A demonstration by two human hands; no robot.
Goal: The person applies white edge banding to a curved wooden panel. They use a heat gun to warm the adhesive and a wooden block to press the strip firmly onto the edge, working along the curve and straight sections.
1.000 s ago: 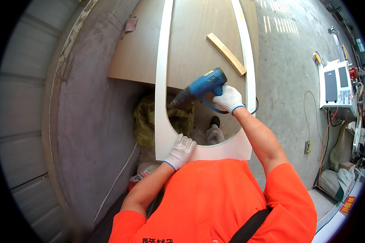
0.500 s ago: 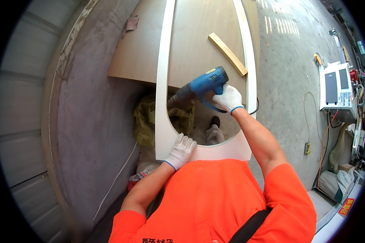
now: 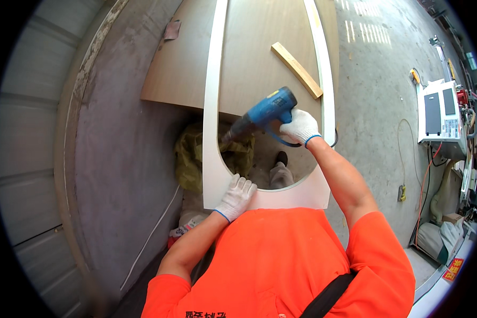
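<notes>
My right hand, in a white knit glove, is closed round the handle of a blue heat gun. Its dark nozzle points down and left, close to the inner edge of a white frame panel with a rounded opening. Gloved as well, my left hand lies on the panel's near left corner, fingers stretched toward the rim of the opening. Part of the gun's cable shows under the handle, beside my right hand.
The frame rests on a large brown board that bears a wooden strip and a reddish-brown scrap. Below the opening are an olive-green sack and my shoe. A white machine and cables stand to the right; a wall runs along the left.
The heat gun has tilted more steeply, its nozzle a little lower and its rear slightly to the left. My right hand has shifted slightly right. My left hand keeps its place.
</notes>
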